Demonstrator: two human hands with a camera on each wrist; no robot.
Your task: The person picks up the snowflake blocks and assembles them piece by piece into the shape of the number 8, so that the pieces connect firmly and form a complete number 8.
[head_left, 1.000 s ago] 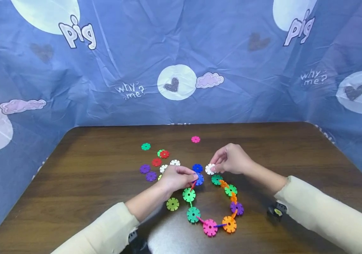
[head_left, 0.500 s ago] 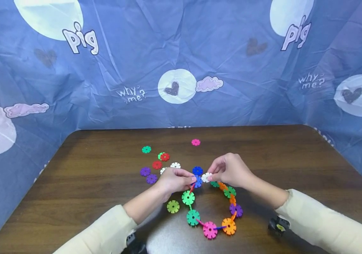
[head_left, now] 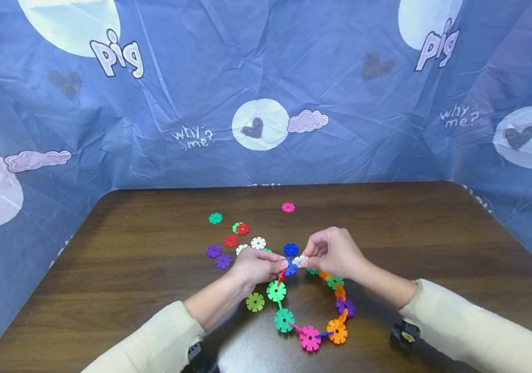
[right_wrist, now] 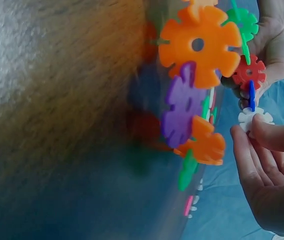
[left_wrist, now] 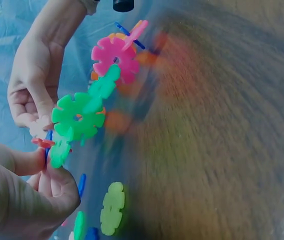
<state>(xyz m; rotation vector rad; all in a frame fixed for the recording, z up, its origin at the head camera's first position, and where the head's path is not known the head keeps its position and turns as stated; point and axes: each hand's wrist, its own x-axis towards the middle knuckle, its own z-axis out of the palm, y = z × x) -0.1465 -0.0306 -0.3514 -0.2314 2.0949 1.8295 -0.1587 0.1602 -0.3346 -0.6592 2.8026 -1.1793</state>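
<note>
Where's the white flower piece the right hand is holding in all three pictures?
Head: the white piece is just right of and below the middle, in the right hand.
Left wrist: the white piece is near the left edge, about halfway down.
Right wrist: the white piece is toward the right, about halfway down, partly behind the thumb.
Shared landmark: the blue piece right next to it, seen edge-on in both wrist views.

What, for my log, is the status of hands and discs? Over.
Left hand pinching blue disc on chain. Right hand pinching white disc at blue disc's edge; seating unclear. Nothing visible blocking.
</note>
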